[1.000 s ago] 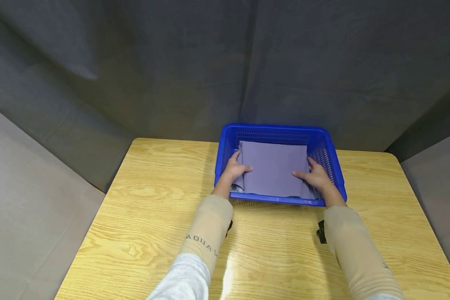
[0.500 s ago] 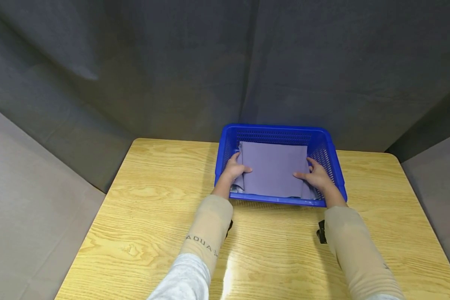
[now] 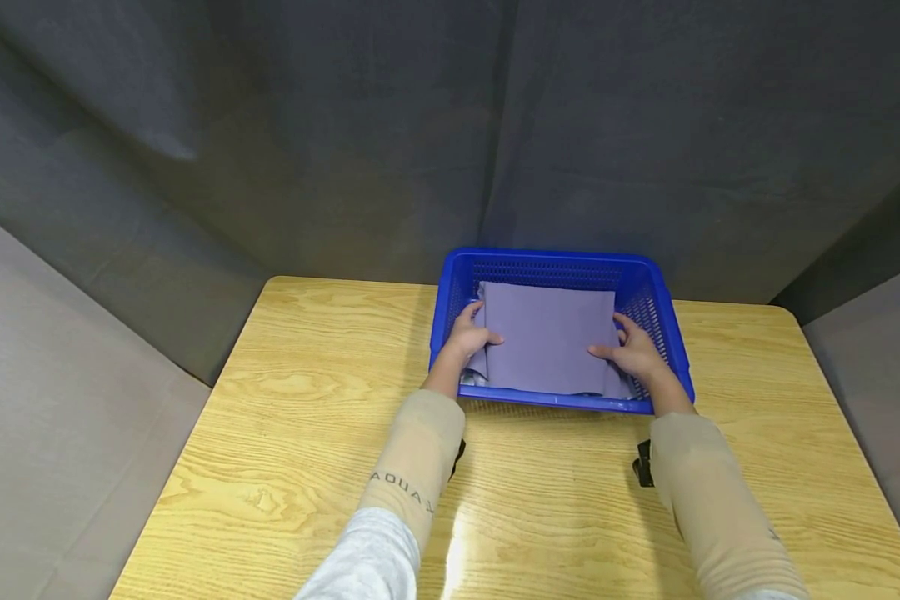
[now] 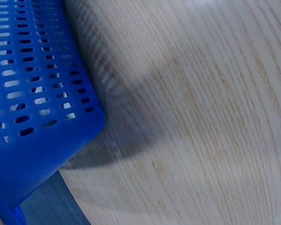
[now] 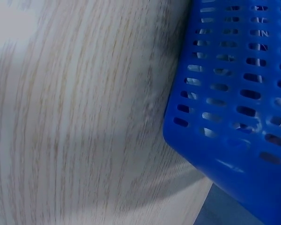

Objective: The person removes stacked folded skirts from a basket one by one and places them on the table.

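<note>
Where the dark grey fabric backdrop [image 3: 345, 125] meets the far edge, a light wood-grain table [image 3: 307, 400] fills the lower frame, backdrop folds hanging behind and to both sides. Blue perforated plastic basket [image 3: 667, 321] sits on the table at its far edge, right of centre, long side facing the person. Folded grey-purple cloth [image 3: 547, 333] lies flat inside the basket, covering most of the floor; more fabric edges show under it at the near side, can't tell what they are.

Both forearms in beige sleeves reach over the near rim into the basket. Left hand [image 3: 468, 337] grips the cloth's left edge: thumb on top, fingers curled down around the side. Right hand [image 3: 633, 352] grips the right edge the same way, thumb lying on the top face, fingers wrapped at the edge next to the basket's right wall. Hands well apart, cloth between them.

Wrist views show no hands. Left wrist: basket corner [image 4: 33, 108] with slotted wall, table [image 4: 201, 117] beside it, shadow under the corner. Right wrist: basket wall [image 5: 234, 117] on the right, table [image 5: 75, 117] on the left. Small black wrist-camera mount [image 3: 642, 463] sticks out beside the right sleeve.
</note>
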The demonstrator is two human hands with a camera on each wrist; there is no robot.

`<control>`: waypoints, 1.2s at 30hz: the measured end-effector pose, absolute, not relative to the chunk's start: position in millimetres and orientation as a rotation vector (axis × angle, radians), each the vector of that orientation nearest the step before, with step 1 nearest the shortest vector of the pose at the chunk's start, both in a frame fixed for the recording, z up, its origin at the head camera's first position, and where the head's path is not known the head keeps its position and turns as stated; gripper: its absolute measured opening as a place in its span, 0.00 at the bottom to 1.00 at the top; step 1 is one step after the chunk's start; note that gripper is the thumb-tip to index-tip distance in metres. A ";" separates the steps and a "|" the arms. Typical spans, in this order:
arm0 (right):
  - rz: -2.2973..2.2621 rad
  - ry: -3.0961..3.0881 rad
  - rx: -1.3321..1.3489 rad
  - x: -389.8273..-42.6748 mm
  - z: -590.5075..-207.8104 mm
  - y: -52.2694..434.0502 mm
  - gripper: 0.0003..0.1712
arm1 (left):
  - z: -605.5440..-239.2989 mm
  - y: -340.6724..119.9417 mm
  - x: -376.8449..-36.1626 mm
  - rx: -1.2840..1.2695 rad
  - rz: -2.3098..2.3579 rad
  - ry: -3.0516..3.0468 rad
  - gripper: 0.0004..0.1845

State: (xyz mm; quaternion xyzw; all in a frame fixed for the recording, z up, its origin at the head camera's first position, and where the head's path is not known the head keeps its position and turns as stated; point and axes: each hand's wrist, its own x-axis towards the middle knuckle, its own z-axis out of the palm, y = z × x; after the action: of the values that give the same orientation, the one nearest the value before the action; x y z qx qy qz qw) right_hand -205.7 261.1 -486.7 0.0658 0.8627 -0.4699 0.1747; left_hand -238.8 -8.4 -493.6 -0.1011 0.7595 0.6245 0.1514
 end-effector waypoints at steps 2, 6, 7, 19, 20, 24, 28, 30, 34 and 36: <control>-1.330 2.448 0.186 -205.2 -485.2 260.2 0.54 | -493.6 -8.5 -238.4 -0.289 1.802 2.178 0.44; -1.351 2.454 0.178 -204.6 -483.5 260.2 0.53 | -492.5 -8.7 -237.1 -0.281 1.818 2.173 0.43; -1.359 2.454 0.176 -204.5 -483.4 260.4 0.53 | -492.5 -8.8 -237.0 -0.281 1.823 2.170 0.43; -1.394 2.467 0.174 -200.8 -481.7 263.0 0.52 | -489.5 -6.3 -235.5 -0.252 1.866 2.162 0.43; -1.396 2.471 0.175 -200.7 -481.4 262.9 0.52 | -489.6 -6.4 -235.4 -0.248 1.866 2.165 0.43; -1.416 2.487 0.178 -200.4 -481.1 262.5 0.52 | -489.6 -6.8 -235.6 -0.243 1.877 2.167 0.43; -1.432 2.501 0.187 -199.4 -479.3 262.0 0.51 | -488.8 -7.0 -235.9 -0.243 1.902 2.157 0.44; -1.443 2.501 0.190 -198.7 -478.1 261.7 0.51 | -488.2 -7.3 -236.0 -0.239 1.919 2.149 0.44; -1.480 2.492 0.182 -196.8 -475.6 261.7 0.51 | -486.3 -7.9 -235.6 -0.229 1.948 2.129 0.44; -1.495 2.493 0.174 -195.8 -474.5 262.0 0.51 | -485.8 -8.0 -235.3 -0.227 1.959 2.121 0.43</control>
State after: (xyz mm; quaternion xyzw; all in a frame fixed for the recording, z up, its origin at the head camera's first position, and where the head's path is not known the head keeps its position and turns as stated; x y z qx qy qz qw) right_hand -195.8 262.0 -474.5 0.0593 0.8505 -0.5100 0.1143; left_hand -235.3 -8.0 -485.8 -0.0778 0.7267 0.6714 0.1224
